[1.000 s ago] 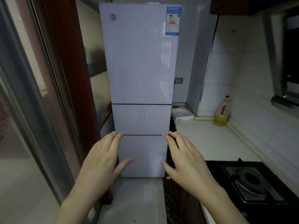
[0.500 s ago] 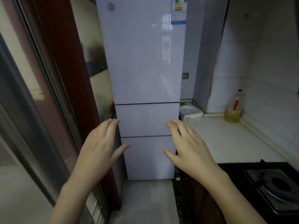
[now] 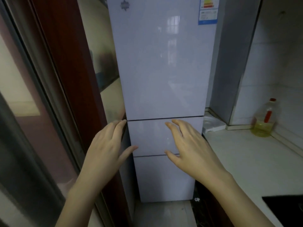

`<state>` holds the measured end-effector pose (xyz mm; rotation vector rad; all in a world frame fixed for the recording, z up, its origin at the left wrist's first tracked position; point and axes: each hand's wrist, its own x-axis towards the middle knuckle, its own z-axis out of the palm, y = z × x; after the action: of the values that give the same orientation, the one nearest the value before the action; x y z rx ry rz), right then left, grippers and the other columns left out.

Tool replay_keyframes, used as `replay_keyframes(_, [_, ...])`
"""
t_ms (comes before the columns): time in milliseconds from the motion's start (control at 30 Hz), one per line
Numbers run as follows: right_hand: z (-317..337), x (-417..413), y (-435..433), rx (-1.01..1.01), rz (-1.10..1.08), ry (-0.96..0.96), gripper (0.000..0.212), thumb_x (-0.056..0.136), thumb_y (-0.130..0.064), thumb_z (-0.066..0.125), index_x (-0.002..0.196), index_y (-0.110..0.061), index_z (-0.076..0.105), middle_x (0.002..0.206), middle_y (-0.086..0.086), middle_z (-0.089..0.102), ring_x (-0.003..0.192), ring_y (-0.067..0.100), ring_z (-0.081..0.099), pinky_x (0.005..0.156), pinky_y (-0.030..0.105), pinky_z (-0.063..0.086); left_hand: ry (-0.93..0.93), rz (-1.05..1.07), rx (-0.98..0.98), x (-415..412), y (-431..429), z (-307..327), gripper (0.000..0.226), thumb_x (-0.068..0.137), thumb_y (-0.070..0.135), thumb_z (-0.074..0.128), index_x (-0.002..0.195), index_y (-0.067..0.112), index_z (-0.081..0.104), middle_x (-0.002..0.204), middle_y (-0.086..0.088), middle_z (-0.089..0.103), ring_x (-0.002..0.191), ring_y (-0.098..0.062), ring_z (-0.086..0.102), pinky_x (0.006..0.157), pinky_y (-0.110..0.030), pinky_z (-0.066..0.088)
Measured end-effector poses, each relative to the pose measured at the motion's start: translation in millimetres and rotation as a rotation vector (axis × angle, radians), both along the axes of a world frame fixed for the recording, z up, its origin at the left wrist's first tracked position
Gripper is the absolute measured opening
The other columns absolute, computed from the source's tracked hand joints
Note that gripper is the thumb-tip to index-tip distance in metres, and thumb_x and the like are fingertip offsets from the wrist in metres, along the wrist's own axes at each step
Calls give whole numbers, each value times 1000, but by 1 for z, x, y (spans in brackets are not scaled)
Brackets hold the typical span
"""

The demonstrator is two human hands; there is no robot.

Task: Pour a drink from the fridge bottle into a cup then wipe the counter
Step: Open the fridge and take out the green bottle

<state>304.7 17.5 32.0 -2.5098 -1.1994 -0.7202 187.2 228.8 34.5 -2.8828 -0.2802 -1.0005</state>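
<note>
My left hand [image 3: 106, 148] and right hand [image 3: 191, 148] hover spread and empty before the twelve-o'clock fridge [image 3: 164, 71], ready to open it.

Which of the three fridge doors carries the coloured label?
The top door, the tallest: the label sits at its upper right. The middle door and bottom door are plain.

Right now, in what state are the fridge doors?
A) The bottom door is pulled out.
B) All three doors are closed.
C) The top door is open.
B: the fridge shows three flat fronts with only thin seams between them, and the left hand and right hand are spread open before it, holding nothing.
</note>
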Motion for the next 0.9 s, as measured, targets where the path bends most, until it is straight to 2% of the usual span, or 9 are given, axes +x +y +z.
replay_keyframes(233, [4,46,59,62,-37,12,74,83,-42,62,145,-18,31,145,4,36,136,21,34,107,32,34,-12,-19,-1,46,65,10,75,85,53,59,137,2,47,126,-13,58,111,-28,58,92,-39,49])
replay_keyframes(433, [0,88,84,43,-70,11,75,83,-45,61,146,-19,31,145,4,36,135,20,35,106,31,35,14,-53,-61,89,96,-1,78,85,56,60,142,6,44,134,-9,55,119,-24,55,99,-37,45])
replay_keyframes(600, [8,138,116,70,-49,-13,74,83,-42,64,145,-16,33,145,6,37,133,23,38,104,33,37,-6,-52,-91,136,123,1,77,86,59,56,143,9,43,128,-4,56,112,-20,57,94,-32,45])
replay_keyframes(700, [16,175,140,90,-7,-32,73,84,-41,63,146,-18,31,147,5,35,135,21,36,106,32,35,-38,-42,-127,170,142,7,73,89,55,55,145,11,41,136,-4,53,120,-19,54,99,-27,39])
replay_keyframes(900, [41,259,204,99,65,-70,73,84,-39,64,145,-15,33,148,8,34,136,25,35,108,35,33,-98,12,-268,252,179,28,69,94,46,56,151,16,31,151,-2,41,136,-17,41,111,-34,36])
